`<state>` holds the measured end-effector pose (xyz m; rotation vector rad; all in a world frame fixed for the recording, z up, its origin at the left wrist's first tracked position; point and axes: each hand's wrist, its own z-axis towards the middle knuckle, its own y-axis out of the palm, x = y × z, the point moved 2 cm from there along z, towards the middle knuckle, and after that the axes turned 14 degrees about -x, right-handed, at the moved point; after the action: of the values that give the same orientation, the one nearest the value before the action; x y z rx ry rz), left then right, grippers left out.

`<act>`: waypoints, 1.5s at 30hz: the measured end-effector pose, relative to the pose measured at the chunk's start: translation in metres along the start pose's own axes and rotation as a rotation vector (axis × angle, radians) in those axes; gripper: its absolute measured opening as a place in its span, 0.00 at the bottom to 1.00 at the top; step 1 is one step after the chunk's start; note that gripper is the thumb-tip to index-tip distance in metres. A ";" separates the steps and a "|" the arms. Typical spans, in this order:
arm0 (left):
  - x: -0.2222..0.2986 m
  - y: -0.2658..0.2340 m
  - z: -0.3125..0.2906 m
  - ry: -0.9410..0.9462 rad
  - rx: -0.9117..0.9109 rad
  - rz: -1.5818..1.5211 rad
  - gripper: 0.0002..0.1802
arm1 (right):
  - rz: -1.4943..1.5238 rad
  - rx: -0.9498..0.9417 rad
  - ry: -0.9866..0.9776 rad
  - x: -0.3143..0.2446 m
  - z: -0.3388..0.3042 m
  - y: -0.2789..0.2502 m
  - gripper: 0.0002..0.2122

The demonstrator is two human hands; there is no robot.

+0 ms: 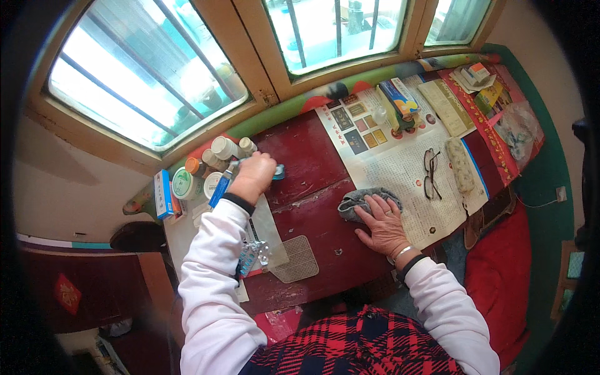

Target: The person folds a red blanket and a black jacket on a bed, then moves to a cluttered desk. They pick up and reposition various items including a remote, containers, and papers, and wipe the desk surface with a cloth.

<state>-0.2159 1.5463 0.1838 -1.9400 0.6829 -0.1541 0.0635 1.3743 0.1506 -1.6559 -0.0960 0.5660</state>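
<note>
My left hand reaches to the far left of the dark red table, its fingers closed round a small light-blue item that mostly hides under them. Beside that wrist is a blue and white tube. Several white pill bottles and a round green-and-white tub stand just past the hand. On the right, my right hand lies with spread, outstretched fingers on a bunched grey cloth. The cloth rests at the edge of a printed paper sheet.
Eyeglasses and a pale patterned case lie right of the cloth. Boxes and a plastic bag sit at the back right. Nearer my left forearm are blister packs and a woven mat. Windows border the far side.
</note>
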 end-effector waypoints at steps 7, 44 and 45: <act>0.038 -0.034 0.033 0.075 0.125 -0.107 0.06 | 0.014 0.017 -0.013 0.002 0.000 0.001 0.24; 0.034 -0.017 -0.046 0.042 0.271 -0.187 0.10 | -0.012 0.020 -0.004 0.002 0.001 0.005 0.24; 0.039 -0.006 -0.075 0.055 0.352 -0.205 0.12 | -0.019 0.028 -0.011 0.002 0.001 0.006 0.23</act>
<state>-0.2106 1.4686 0.2167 -1.6663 0.4554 -0.4273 0.0632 1.3744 0.1448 -1.6234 -0.1115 0.5597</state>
